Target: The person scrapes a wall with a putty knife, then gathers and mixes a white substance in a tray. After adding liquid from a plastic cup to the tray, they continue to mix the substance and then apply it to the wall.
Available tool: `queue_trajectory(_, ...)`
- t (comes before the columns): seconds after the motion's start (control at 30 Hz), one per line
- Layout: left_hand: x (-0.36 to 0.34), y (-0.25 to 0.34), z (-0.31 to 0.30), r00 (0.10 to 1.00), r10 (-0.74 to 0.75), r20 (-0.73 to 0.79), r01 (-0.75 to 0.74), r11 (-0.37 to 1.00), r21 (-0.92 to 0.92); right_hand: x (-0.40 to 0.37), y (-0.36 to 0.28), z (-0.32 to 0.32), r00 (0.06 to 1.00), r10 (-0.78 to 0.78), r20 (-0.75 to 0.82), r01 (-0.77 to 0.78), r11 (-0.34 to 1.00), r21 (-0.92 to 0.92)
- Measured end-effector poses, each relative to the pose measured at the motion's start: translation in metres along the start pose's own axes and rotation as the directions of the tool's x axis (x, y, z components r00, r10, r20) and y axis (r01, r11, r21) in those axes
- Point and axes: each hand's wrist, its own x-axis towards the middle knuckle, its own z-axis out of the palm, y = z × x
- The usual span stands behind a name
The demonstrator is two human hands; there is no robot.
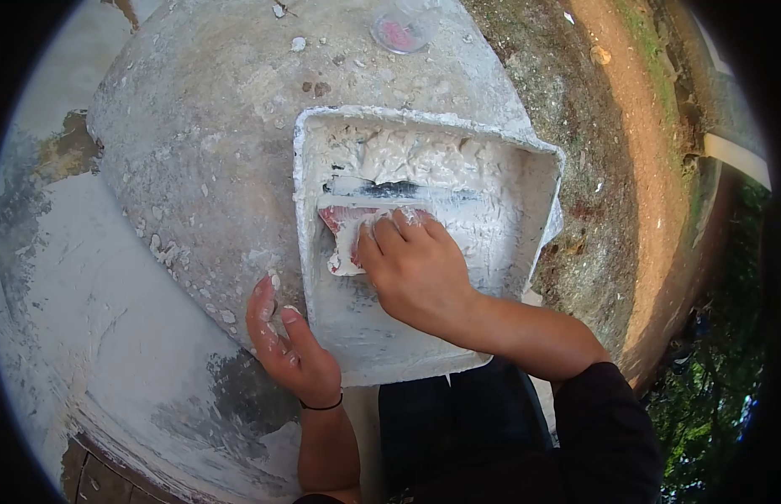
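Observation:
A white paint tray sits in front of me, its walls and floor smeared with thick white plaster. My right hand is closed around a red scraper inside the tray. White paste coats much of the scraper, and its straight edge faces the far side, by a dark streak scraped in the plaster. Just outside the tray's left wall is my left hand, fingers curved and apart from the thumb, holding nothing. Its fingertips are spotted with white paste.
The tray rests over a rough grey concrete surface dotted with dried lumps. A small clear round container with something pink stands beyond it. Bare soil lies to the right. At left is a white-smeared surface.

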Motion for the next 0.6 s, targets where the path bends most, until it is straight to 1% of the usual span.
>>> queue_trajectory(0.03, 0.0, 0.0, 0.0, 1.0, -0.01, 0.014, 0.01, 1.0, 0.003, 0.006, 0.005, 0.011, 0.998, 0.03, 0.051, -0.029, 0.999, -0.013)
queue_trajectory(0.07, -0.001, 0.0, -0.001, 1.0, -0.009, 0.013, 0.009, 1.0, 0.002, 0.007, 0.009, 0.014, 0.998, 0.029, 0.05, -0.028, 0.999, -0.015)
queue_trajectory(0.13, -0.002, -0.002, -0.004, 0.998, 0.048, 0.045, -0.05, 0.998, 0.04, 0.016, 0.01, 0.01, 0.997, 0.074, -0.013, -0.075, 0.996, -0.048)
queue_trajectory(0.17, -0.002, -0.003, -0.006, 0.998, 0.05, 0.049, -0.052, 0.998, 0.045, 0.014, 0.009, -0.001, 0.993, 0.117, 0.032, -0.117, 0.993, 0.004)
queue_trajectory(0.27, -0.001, -0.005, -0.005, 0.999, 0.02, 0.034, -0.021, 0.999, 0.029, 0.009, -0.006, -0.022, 0.997, 0.081, -0.015, -0.081, 0.997, 0.004)
queue_trajectory(0.3, -0.001, -0.005, -0.005, 0.999, 0.008, 0.042, -0.01, 0.999, 0.033, 0.009, -0.009, -0.017, 0.997, 0.052, -0.048, -0.053, 0.998, -0.019)
queue_trajectory(0.33, -0.001, -0.005, -0.005, 0.999, -0.004, 0.049, 0.002, 0.999, 0.037, 0.01, -0.005, -0.004, 0.998, 0.052, -0.046, -0.053, 0.998, -0.023)
queue_trajectory(0.4, -0.002, -0.005, -0.006, 0.999, 0.006, 0.051, -0.007, 1.0, 0.029, 0.018, 0.008, 0.018, 0.992, 0.121, 0.022, -0.119, 0.989, -0.088)
queue_trajectory(0.43, -0.001, -0.005, -0.007, 0.998, 0.016, 0.056, -0.018, 1.0, 0.026, 0.017, 0.009, 0.017, 0.993, 0.117, -0.033, -0.119, 0.989, -0.086)
queue_trajectory(0.47, -0.001, -0.005, -0.007, 0.998, 0.019, 0.052, -0.021, 0.999, 0.028, 0.015, 0.01, 0.013, 0.993, 0.114, -0.037, -0.116, 0.99, -0.084)
queue_trajectory(0.53, -0.001, -0.006, -0.009, 0.999, 0.032, 0.034, -0.033, 0.999, 0.024, 0.012, 0.007, -0.009, 0.968, 0.247, 0.044, -0.248, 0.968, 0.024)
queue_trajectory(0.57, -0.001, -0.006, -0.008, 0.999, 0.031, 0.035, -0.032, 0.999, 0.021, 0.01, 0.006, -0.016, 0.969, 0.244, -0.035, -0.241, 0.967, 0.084)
queue_trajectory(0.6, 0.0, -0.006, -0.007, 1.0, 0.006, 0.016, -0.007, 1.0, 0.019, 0.011, 0.006, -0.02, 0.969, 0.244, -0.033, -0.24, 0.968, 0.078)
